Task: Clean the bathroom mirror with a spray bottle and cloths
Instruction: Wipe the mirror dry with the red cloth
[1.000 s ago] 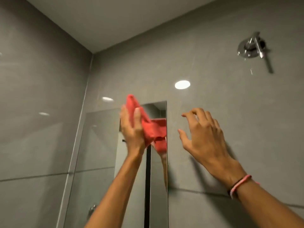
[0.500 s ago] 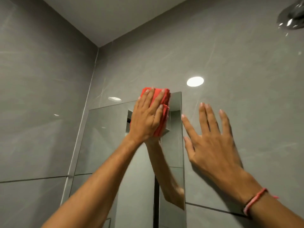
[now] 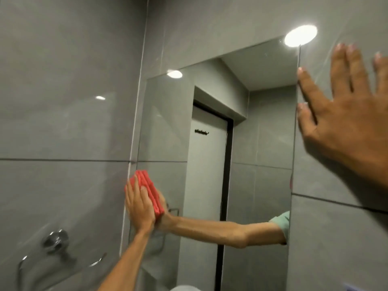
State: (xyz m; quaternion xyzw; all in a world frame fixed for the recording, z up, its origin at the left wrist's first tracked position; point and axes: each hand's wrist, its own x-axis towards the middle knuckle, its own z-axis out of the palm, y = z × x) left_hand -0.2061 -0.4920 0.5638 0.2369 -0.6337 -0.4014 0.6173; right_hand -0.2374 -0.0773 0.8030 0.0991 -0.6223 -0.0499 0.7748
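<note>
A tall frameless mirror [image 3: 262, 127] is fixed to the grey tiled wall. My left hand [image 3: 139, 207] presses a folded red cloth [image 3: 150, 191] flat against the mirror's left edge, about halfway down. The glass shows the reflection of that hand and forearm. My right hand [image 3: 344, 114] lies flat on the wall tile just right of the mirror's upper right edge, fingers spread, holding nothing. No spray bottle is in view.
A chrome towel ring [image 3: 55, 241] is mounted on the left wall, low down. A ceiling light glare [image 3: 300, 35] sits at the mirror's top right corner. The mirror reflects a white door with hooks [image 3: 206, 164].
My left hand has swept the red cloth from the mirror's top right corner down to its left edge. The view has swung left and closer; my right hand stays flat on the wall.
</note>
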